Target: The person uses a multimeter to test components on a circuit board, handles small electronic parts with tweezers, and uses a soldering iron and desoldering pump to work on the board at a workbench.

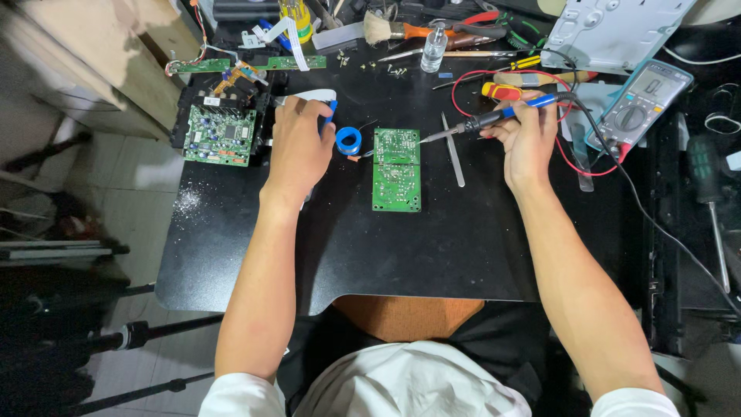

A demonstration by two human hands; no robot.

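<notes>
Your forearms reach out over the black table (432,255) toward the work. Nearest you, in the middle, lies a green circuit board (397,168), flat and lengthwise. Your right hand (529,139) is closed around a soldering iron (494,118) with a blue and black grip, held like a pen, its tip touching the board's upper right edge. A pair of metal tweezers (454,150) lies just right of the board, under the iron. Your left hand (297,147) rests knuckles up, left of the board, curled over a white and blue tool (320,98). A blue spool (348,140) sits between that hand and the board. Farther left is a black module with a green board (221,127). Beyond your right hand lie a multimeter (639,104) and red leads (471,81); at the far edge, a brush (405,31) and a small clear bottle (434,50).
</notes>
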